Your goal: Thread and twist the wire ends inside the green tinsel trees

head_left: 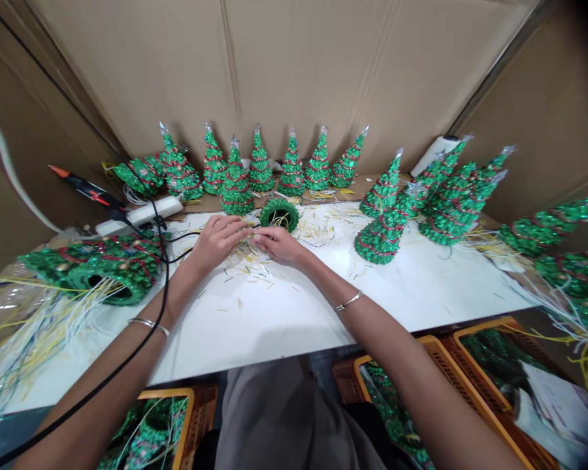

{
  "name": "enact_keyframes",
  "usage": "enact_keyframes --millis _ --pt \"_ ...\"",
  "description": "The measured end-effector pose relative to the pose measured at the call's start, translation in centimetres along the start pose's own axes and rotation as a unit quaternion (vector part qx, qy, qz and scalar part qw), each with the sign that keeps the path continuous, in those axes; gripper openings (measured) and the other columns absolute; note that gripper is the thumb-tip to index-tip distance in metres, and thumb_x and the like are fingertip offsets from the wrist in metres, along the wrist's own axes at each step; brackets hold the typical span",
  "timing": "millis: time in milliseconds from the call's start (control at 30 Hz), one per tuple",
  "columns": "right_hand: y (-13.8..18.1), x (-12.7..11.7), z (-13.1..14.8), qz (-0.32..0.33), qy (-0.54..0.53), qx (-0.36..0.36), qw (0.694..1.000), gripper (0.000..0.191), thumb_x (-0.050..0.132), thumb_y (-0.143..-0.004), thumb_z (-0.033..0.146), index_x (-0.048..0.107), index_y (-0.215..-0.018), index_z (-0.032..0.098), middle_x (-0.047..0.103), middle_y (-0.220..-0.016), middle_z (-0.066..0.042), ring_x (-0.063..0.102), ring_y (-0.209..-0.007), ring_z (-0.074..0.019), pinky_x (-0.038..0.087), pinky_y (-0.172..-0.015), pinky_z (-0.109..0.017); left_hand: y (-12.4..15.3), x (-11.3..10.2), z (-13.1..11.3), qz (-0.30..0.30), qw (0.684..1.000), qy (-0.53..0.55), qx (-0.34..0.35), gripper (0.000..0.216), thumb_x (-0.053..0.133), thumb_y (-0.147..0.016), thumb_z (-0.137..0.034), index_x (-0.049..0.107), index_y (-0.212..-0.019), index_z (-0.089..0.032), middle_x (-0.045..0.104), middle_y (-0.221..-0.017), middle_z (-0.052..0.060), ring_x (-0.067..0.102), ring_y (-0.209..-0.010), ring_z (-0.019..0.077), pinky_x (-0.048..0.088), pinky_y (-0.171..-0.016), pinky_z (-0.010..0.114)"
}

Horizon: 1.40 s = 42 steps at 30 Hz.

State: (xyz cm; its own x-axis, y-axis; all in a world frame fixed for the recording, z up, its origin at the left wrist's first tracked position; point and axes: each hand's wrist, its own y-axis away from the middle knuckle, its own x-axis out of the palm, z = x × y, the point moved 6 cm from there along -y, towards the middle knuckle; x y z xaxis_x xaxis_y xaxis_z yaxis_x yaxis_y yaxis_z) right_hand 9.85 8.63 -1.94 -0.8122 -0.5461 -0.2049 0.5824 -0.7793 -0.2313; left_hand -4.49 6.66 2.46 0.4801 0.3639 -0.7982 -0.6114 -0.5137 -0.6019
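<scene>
My left hand (219, 243) and my right hand (278, 245) meet over the middle of the white table (294, 320). Both have their fingertips pinched close together on thin wires (249, 240); the exact grip is partly hidden by the fingers. Just behind them, a small green tinsel Christmas tree (279, 210) lies on its side, its hollow base facing me, with wires at the opening. Short yellow, white and dark wire clippings (245, 264) are scattered under and around my hands.
Upright trees (259, 163) line the cardboard wall, with more (385, 228) at right. Trees with long loose wires (73, 320) lie at left, near a soldering iron (91, 194) and power strip (142, 215). A black cable (165, 281) crosses my left arm. Orange crates (438, 365) stand below.
</scene>
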Motion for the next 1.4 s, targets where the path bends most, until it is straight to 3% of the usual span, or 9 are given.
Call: enact_keyframes --millis 233,433,567,700,800,1000,1100,1200,1400 --pt "-0.2 -0.8 1.1 0.003 0.163 -0.064 0.985 0.025 0.044 -0.096 0.029 0.060 -0.082 0.015 0.047 -0.059 0.004 0.042 -0.053 -0.0088 0.034 -0.055 -0.020 -0.1 -0.4 -0.9 -0.029 0.997 -0.046 0.053 0.023 0.045 -0.097 -0.021 0.068 -0.102 -0.024 0.072 -0.107 0.009 0.060 -0.105 0.0237 0.038 -0.083 0.040" --pt "-0.4 -1.1 1.5 -0.004 0.303 -0.134 0.944 0.022 0.044 -0.093 0.018 0.062 -0.080 0.013 0.059 -0.072 -0.001 0.050 -0.067 -0.0111 0.036 -0.068 -0.021 -0.5 0.7 -1.7 0.030 0.993 -0.115 0.022 0.024 0.042 -0.095 -0.018 0.064 -0.087 -0.019 0.067 -0.079 0.009 0.058 -0.081 0.0238 0.036 -0.071 0.037" --pt "-0.2 -0.7 1.5 0.014 0.370 -0.162 0.915 0.022 0.042 -0.093 0.010 0.061 -0.082 0.013 0.063 -0.081 -0.005 0.055 -0.077 -0.0141 0.038 -0.073 -0.022 -0.7 0.9 -2.0 0.055 0.995 -0.070 -0.047 0.023 0.043 -0.091 -0.018 0.063 -0.081 -0.018 0.066 -0.078 0.010 0.056 -0.079 0.0242 0.038 -0.071 0.036" --pt "0.3 -0.3 1.7 0.026 0.426 -0.164 0.889 0.022 0.043 -0.091 0.005 0.062 -0.092 0.014 0.065 -0.090 -0.007 0.058 -0.084 -0.0155 0.038 -0.074 -0.022 -0.5 0.9 -1.4 0.066 0.973 0.077 -0.207 0.019 0.048 -0.085 -0.026 0.064 -0.077 -0.018 0.066 -0.075 0.006 0.056 -0.072 0.0212 0.038 -0.068 0.032" --pt "0.5 -0.2 2.0 0.032 0.458 -0.149 0.876 0.024 0.044 -0.091 0.002 0.063 -0.100 0.014 0.065 -0.094 -0.007 0.059 -0.084 -0.0153 0.037 -0.070 -0.022 0.1 1.6 -0.4 0.064 0.899 0.246 -0.356 0.018 0.057 -0.076 -0.032 0.062 -0.066 -0.018 0.061 -0.061 0.003 0.051 -0.059 0.0167 0.035 -0.059 0.028" --pt "0.7 0.2 2.5 0.027 0.504 -0.143 0.851 0.027 0.044 -0.093 0.005 0.061 -0.110 0.016 0.065 -0.100 -0.007 0.059 -0.080 -0.0144 0.035 -0.065 -0.022 1.8 4.2 0.2 0.080 0.651 0.548 -0.519 0.015 0.066 -0.058 -0.027 0.066 -0.063 -0.013 0.055 -0.054 0.003 0.026 -0.038 0.0055 0.013 -0.041 0.024" --pt "0.7 0.3 2.4 0.009 0.501 -0.151 0.852 0.024 0.045 -0.095 0.008 0.062 -0.109 0.016 0.065 -0.100 -0.007 0.059 -0.079 -0.0144 0.037 -0.064 -0.022 2.2 4.2 0.1 0.080 0.608 0.585 -0.531 0.018 0.069 -0.058 -0.028 0.067 -0.068 -0.012 0.055 -0.057 0.002 0.029 -0.039 0.0053 0.013 -0.040 0.023" --pt "0.7 0.2 2.3 -0.021 0.457 -0.168 0.873 0.023 0.042 -0.096 0.010 0.063 -0.103 0.015 0.067 -0.099 -0.008 0.061 -0.083 -0.0153 0.041 -0.070 -0.023 1.9 3.1 0.1 0.060 0.684 0.528 -0.500 0.022 0.067 -0.068 -0.033 0.068 -0.074 -0.013 0.063 -0.067 0.006 0.041 -0.047 0.0090 0.020 -0.042 0.022" --pt "0.4 -0.7 2.0 -0.079 0.335 -0.197 0.918 0.027 0.042 -0.099 0.021 0.067 -0.101 0.014 0.071 -0.097 -0.010 0.063 -0.091 -0.0176 0.048 -0.082 -0.027 0.1 -0.8 -1.4 0.005 0.959 0.159 -0.233 0.031 0.046 -0.088 -0.024 0.068 -0.108 -0.019 0.072 -0.105 0.008 0.062 -0.096 0.0246 0.043 -0.083 0.037"
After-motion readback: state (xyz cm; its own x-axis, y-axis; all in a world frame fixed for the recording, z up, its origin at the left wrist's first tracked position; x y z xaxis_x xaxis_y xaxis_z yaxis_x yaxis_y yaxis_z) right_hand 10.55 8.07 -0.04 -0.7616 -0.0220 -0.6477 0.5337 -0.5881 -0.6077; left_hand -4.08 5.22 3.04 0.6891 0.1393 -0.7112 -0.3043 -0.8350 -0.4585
